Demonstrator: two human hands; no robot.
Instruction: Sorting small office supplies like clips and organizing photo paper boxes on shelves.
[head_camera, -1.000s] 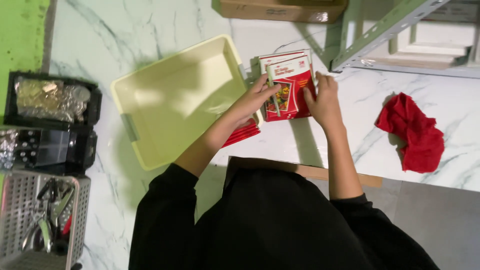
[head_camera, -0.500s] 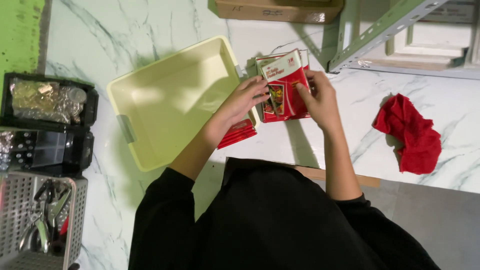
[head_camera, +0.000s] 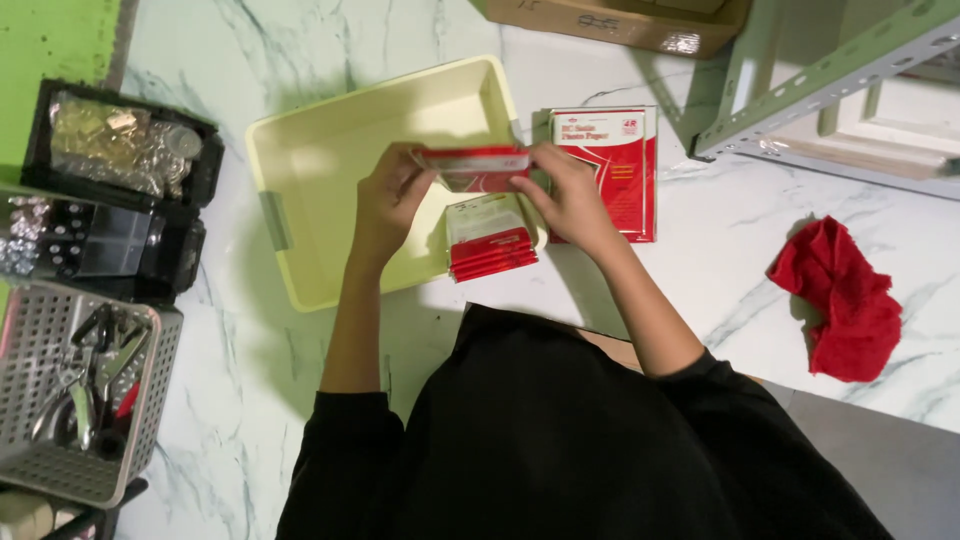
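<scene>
My left hand and my right hand together hold a flat red-and-white paper packet edge-on over the right end of a pale yellow plastic bin. Below the held packet, a small stack of similar red packets rests across the bin's front right rim. Another red-and-white packet lies flat on the marble table just right of the bin, beside my right hand.
A crumpled red cloth lies at the right. Black trays of small parts and a grey mesh basket of pliers stand at the left. A cardboard box and a metal rack leg are at the back.
Both hands have moved left from the packets beside the bin to over the bin, now holding one packet edge-on. One packet is left flat on the table.
</scene>
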